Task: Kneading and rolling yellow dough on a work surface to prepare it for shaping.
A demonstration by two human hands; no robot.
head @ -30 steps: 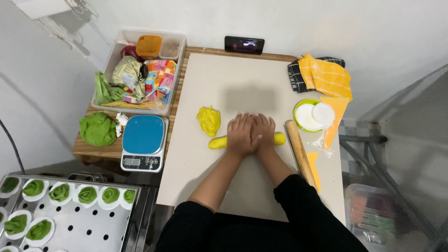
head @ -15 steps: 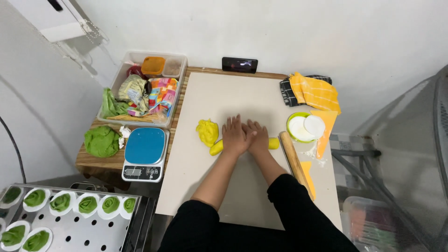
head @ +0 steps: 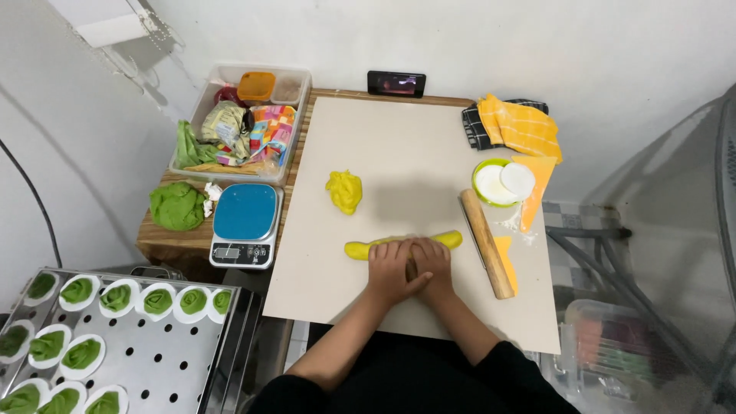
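Note:
A yellow dough log [head: 356, 248] lies across the beige work mat [head: 399, 153]. My left hand [head: 389, 272] and my right hand [head: 434, 263] press side by side on its middle, palms down, fingers flat. Both ends of the log stick out past my hands. A separate lump of yellow dough [head: 344, 190] sits farther back on the mat, apart from the log.
A wooden rolling pin [head: 486, 242] lies right of my hands. A green bowl with white discs [head: 497, 182], an orange cloth [head: 521, 126], a blue kitchen scale [head: 244, 224], green dough [head: 176, 205], a plastic bin of packets [head: 241, 123], a phone [head: 395, 83] and a steel tray of green dumplings [head: 115, 337] surround the mat.
My hands have slid back toward me over the log, and it has grown longer and thinner. The camera view has shifted.

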